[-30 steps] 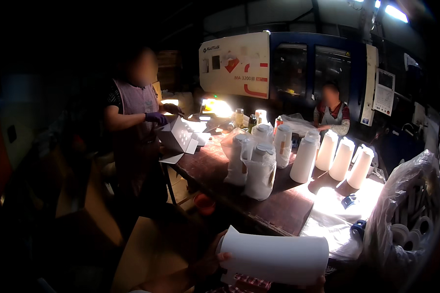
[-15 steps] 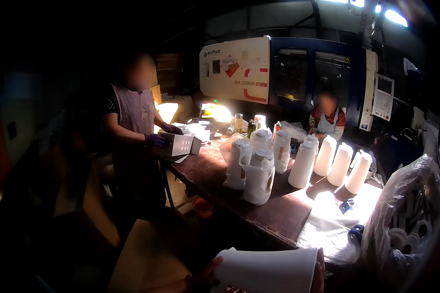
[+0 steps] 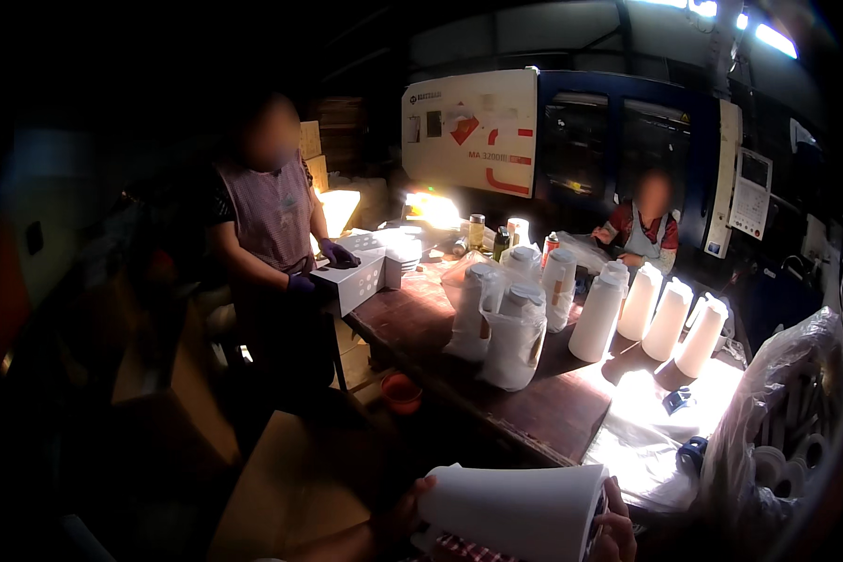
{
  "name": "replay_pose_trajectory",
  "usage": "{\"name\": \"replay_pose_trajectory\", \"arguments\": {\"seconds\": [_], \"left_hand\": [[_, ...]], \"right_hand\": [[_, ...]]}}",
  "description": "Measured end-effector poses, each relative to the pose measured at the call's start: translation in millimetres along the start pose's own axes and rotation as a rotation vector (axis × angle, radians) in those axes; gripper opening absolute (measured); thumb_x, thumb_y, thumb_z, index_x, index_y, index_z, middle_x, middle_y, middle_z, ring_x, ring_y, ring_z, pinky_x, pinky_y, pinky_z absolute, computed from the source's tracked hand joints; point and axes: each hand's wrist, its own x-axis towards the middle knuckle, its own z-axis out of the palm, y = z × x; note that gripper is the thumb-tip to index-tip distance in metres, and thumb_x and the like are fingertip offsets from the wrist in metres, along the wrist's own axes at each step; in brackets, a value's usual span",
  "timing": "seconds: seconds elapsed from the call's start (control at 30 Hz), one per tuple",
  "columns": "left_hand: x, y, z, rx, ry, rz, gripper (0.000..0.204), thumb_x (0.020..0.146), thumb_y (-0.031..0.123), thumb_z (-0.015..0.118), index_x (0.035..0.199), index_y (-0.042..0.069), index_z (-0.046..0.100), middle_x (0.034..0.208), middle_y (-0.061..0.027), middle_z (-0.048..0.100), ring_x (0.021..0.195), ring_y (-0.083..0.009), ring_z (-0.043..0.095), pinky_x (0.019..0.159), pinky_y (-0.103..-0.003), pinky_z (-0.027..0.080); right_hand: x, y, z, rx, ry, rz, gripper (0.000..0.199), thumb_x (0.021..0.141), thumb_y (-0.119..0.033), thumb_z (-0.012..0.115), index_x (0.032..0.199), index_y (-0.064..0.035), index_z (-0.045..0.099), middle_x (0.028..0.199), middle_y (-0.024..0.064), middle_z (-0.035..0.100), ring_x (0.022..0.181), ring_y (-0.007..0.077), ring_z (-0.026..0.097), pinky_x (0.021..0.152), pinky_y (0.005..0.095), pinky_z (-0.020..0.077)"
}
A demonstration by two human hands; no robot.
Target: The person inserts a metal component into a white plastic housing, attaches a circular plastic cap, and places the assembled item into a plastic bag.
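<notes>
A smooth white tapered cylindrical body (image 3: 513, 510) lies tilted on its side between both hands, off the near edge of the dark red-brown table (image 3: 543, 412). The left hand (image 3: 410, 506) is closed on its narrower end, thumb against the upper edge. The right hand (image 3: 616, 525) is clamped on the wider end by the rim, part of its fingers hidden.

On the table, 4 white jugs in clear plastic bags (image 3: 515, 342) stand upright around the middle. A row of bare white tapered jugs (image 3: 668, 320) runs toward the right edge. By the near right corner lie a crumpled clear plastic sheet (image 3: 639, 459) and 2 small blue plastic parts (image 3: 691, 453). Just beyond that corner is a large clear plastic bag (image 3: 735, 421) holding white ring-shaped pieces.

At the left corner, a co-worker (image 3: 270, 220) in purple gloves handles a pale grey cardboard box (image 3: 354, 286); another co-worker (image 3: 644, 239) sits at the far edge.
</notes>
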Motion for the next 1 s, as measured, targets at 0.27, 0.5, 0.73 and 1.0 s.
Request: {"name": "replay_pose_trajectory", "arguments": {"seconds": [0.27,0.5,0.73,1.0], "left_hand": [[35.3,-67.8,-79.4,-0.323,-0.365,-0.255,0.058,0.094,0.052,0.045,0.119,0.001,0.053,0.103,-0.0113,0.062,0.089,-0.0205,0.06,0.081,-0.034,0.051],[31.9,-111.9,-72.9,-0.121,-0.157,-0.505,0.049,0.097,0.047,0.044,0.111,0.003,0.059,0.097,-0.0069,0.064,0.084,-0.0148,0.06,0.077,-0.028,0.051],[55.2,-146.8,-70.2,-0.493,-0.771,-0.743,0.041,0.099,0.038,0.042,0.102,0.004,0.064,0.089,-0.0012,0.066,0.074,-0.0108,0.06,0.069,-0.023,0.05],[55.8,-122.0,-58.1,-0.419,-0.572,-1.05,0.051,0.098,0.043,0.037,0.116,-0.001,0.057,0.1,-0.01,0.066,0.082,-0.0166,0.064,0.073,-0.029,0.055]], "right_hand": [[41.4,-60.8,-23.5,-0.72,-0.443,-0.639,0.033,0.077,-0.008,0.066,0.107,-0.0187,0.065,0.12,0.0092,0.058,0.109,0.0295,0.059,0.081,0.0394,0.0537],[28.5,-76.8,-40.1,-0.667,-0.792,-0.869,0.034,0.079,-0.023,0.062,0.113,-0.0173,0.058,0.123,0.0044,0.053,0.109,0.0234,0.055,0.084,0.0381,0.0508],[41.3,-100.9,-41.9,-0.746,-0.885,-1.052,0.039,0.084,-0.028,0.051,0.118,-0.0089,0.057,0.123,0.0131,0.054,0.111,0.0237,0.053,0.087,0.041,0.0498],[32.9,-103.3,-32.7,-0.72,-0.711,-0.912,0.021,0.074,-0.03,0.055,0.083,-0.0112,0.06,0.088,0.0029,0.054,0.087,0.0177,0.053,0.068,0.0363,0.0437]]}}
